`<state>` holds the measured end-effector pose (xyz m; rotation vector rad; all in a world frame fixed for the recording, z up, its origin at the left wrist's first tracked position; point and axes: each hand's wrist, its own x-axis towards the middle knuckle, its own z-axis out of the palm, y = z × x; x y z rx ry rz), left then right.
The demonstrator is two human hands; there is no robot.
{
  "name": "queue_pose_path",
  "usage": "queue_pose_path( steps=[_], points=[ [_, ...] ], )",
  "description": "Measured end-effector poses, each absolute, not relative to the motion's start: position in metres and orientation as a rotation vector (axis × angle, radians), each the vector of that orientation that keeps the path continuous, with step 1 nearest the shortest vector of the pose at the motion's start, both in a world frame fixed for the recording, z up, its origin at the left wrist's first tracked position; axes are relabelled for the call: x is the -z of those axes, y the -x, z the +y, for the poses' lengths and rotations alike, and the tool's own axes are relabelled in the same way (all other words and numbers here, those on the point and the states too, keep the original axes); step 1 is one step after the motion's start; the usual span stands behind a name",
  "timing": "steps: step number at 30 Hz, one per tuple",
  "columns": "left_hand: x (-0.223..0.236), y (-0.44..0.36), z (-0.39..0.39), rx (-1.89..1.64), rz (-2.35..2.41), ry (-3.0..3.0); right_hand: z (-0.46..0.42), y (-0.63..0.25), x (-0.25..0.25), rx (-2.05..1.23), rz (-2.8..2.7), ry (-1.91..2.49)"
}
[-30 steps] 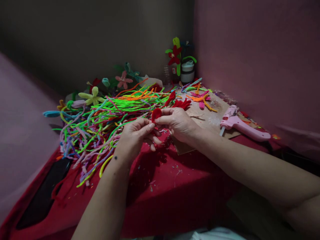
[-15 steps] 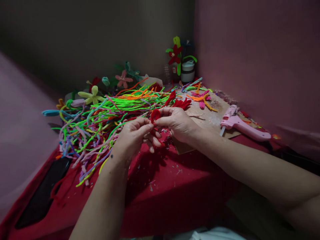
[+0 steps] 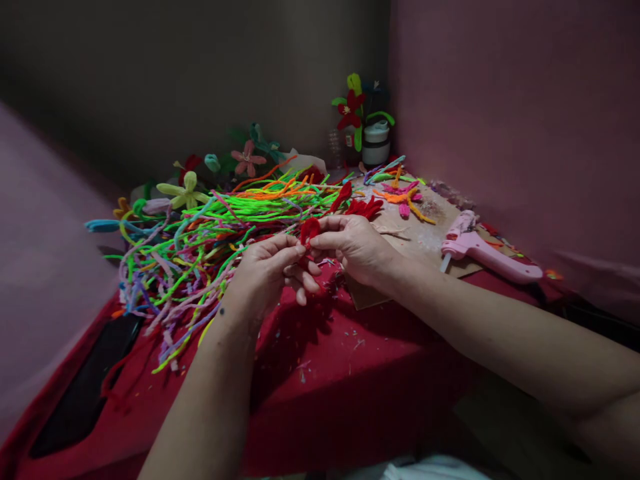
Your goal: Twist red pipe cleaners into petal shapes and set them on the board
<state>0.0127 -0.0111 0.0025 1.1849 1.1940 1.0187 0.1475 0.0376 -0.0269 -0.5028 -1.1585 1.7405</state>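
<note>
- My left hand [image 3: 260,270] has thumb and forefinger together, clamped on the low end of the red loop [image 3: 310,229]; its other fingers curl loosely beneath
- My right hand [image 3: 363,250] pinches the same loop from the other side, thumb against forefinger, so the tips of both hands nearly meet
- The loop is up in front of me, over the bench [image 3: 345,367], between the stems [image 3: 265,207] and the board [image 3: 420,230], with the red petals [image 3: 364,208] just beyond my right hand
- I judge it very light, soft and fuzzy outside with a bendy wire core; it should grip well rather than slip, and keep any bend I give it
- Best hold is low, where its ends gather; squeezing the round part would likely crush its shape
- My fingertips hide where the ends join, so I can't tell if they are twisted or only pressed together
- Below the loop, more red shows between my fingers, too dim to trace
- Shadow swallows the flowers' lower parts at the back, and the frame cuts off my forearms
</note>
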Motion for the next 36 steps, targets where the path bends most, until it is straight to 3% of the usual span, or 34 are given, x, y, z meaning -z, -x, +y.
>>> queue_pose_path(
  steps=[16,29,36],
  points=[
    [0.003,-0.012,-0.010,-1.223,1.333,-1.293,0.039,-0.149,0.025,-1.831,-1.076,0.560],
    [0.001,-0.008,-0.011,-1.098,1.228,-1.116,0.039,-0.148,0.029,-1.947,-0.921,0.463],
    [0.005,-0.018,-0.023,-1.248,1.464,-1.284,0.037,-0.148,0.026,-1.919,-0.899,0.486]
  ],
)
